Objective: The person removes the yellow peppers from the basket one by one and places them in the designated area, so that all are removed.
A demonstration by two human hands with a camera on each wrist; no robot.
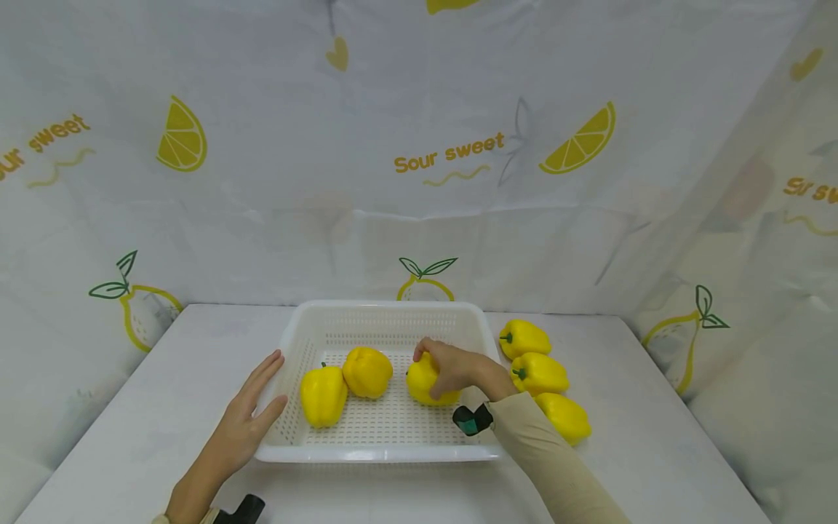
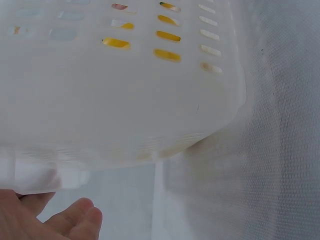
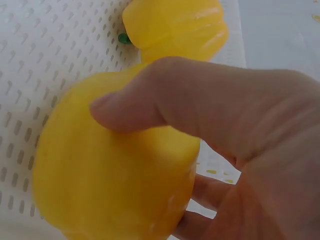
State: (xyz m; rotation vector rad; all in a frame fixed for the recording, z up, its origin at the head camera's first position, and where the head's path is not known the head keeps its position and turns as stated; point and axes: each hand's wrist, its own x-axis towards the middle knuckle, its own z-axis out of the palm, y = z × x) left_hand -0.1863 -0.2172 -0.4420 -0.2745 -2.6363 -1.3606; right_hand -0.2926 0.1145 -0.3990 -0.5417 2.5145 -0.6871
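My right hand point(image 1: 458, 367) grips a yellow bell pepper point(image 1: 421, 380) inside the right half of a white plastic basket point(image 1: 376, 454). Close up in the right wrist view, the thumb lies across that bell pepper point(image 3: 100, 170), and fingers curl round its far side. Two more yellow bell peppers, one upright point(image 1: 324, 397) and one beside it point(image 1: 368, 372), sit in the basket's left half. At the basket's left rim is my left hand point(image 1: 245, 422), its fingers extended along the outside. The left wrist view shows the basket's slotted wall point(image 2: 115, 95) above that hand point(image 2: 55, 220).
Three yellow bell peppers lie in a row on the white table just right of the basket: a back one point(image 1: 526, 339), a middle one point(image 1: 540, 373) and a front one point(image 1: 564, 418). A lemon-print sheet point(image 1: 294, 240) hangs behind the table.
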